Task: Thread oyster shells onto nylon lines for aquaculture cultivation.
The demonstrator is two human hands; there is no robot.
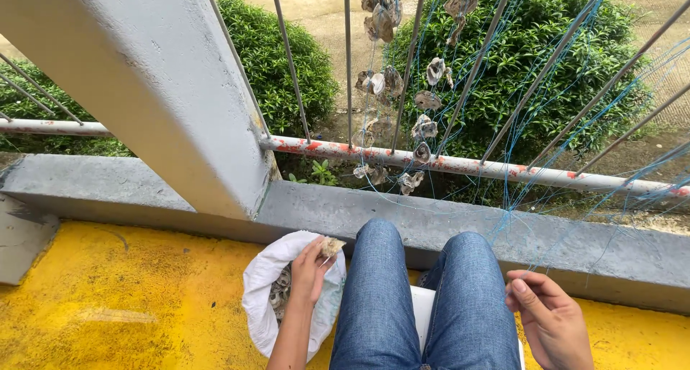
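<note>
Floor: bright yellow, mottled with darker scuffs. Curb and post: plain grey. Rail: pale grey, patched with red rust. Jeans: mid-blue denim. Sack: white. Strings: thin, blue. Strung shells: grey-brown and off-white, blotched. Shell piece in the left hand: tan. Bushes: deep green.
</note>
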